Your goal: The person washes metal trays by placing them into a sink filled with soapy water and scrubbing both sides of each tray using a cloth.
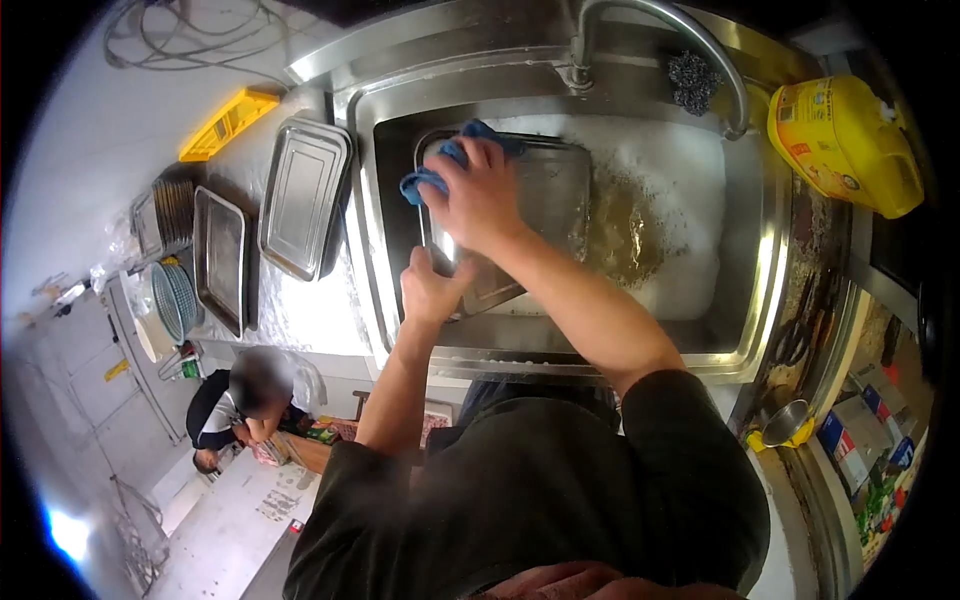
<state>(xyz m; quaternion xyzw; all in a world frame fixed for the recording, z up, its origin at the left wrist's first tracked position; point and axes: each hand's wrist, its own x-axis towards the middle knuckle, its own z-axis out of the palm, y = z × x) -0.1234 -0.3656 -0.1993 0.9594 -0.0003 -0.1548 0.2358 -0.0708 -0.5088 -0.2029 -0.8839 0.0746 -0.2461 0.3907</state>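
A rectangular metal tray point(545, 190) is held in the left part of the steel sink point(740, 345), above or partly in the cloudy, foamy water point(690, 180). My right hand point(475, 195) grips a blue cloth point(483, 135) and presses it at the tray's far left corner. My left hand point(432, 290) is at the tray's near left edge, its thumb raised and its other fingers partly hidden, seemingly closed around the rim.
Metal trays point(303, 195) lean on the left counter near a yellow plastic holder point(228, 123). A curved faucet point(735, 85) arches over the sink, with a steel scourer point(692, 82) beside it. A yellow jug point(845, 145) stands right. Another person point(240, 400) is at lower left.
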